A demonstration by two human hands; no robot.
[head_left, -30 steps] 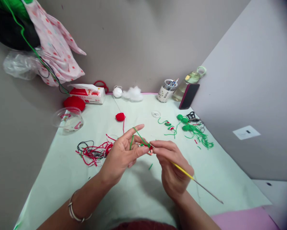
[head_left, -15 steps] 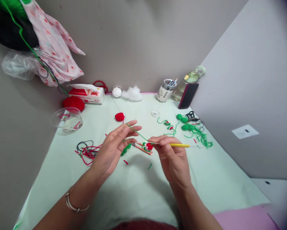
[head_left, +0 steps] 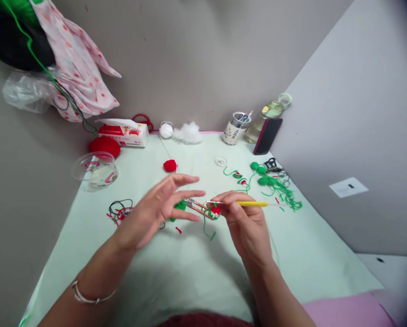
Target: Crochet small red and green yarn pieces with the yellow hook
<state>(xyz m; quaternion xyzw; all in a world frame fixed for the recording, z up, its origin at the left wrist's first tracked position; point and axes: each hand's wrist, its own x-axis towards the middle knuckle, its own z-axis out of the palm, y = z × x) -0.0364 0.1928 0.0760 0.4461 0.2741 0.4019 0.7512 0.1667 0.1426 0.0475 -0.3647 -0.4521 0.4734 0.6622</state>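
Observation:
My right hand (head_left: pixel 246 222) is closed on a yellow-handled crochet hook (head_left: pixel 252 204), its metal tip pointing left. A small red, white and green crocheted piece (head_left: pixel 215 211) hangs at the fingertips of this hand, with a loose green yarn tail (head_left: pixel 206 229) trailing down from it. To the left, my left hand (head_left: pixel 159 206) is held with fingers spread and nothing between them. Beyond its fingers lie orange-handled snips (head_left: pixel 198 208) and a green yarn ball (head_left: pixel 180 206), both partly covered.
Tangled red and black yarn (head_left: pixel 120 213) lies at the left. Farther back are a red yarn ball (head_left: pixel 170 165), a clear plastic tub (head_left: pixel 103 175), a tissue box (head_left: pixel 131 135), white stuffing (head_left: pixel 188 133), a pen cup (head_left: pixel 235 129), a phone (head_left: pixel 267 136) and green yarn bundles (head_left: pixel 281 188).
My left hand has let go of the green yarn and moved left, its fingers spreading. The yarn that was stretched between the hands now dangles from the crocheted piece.

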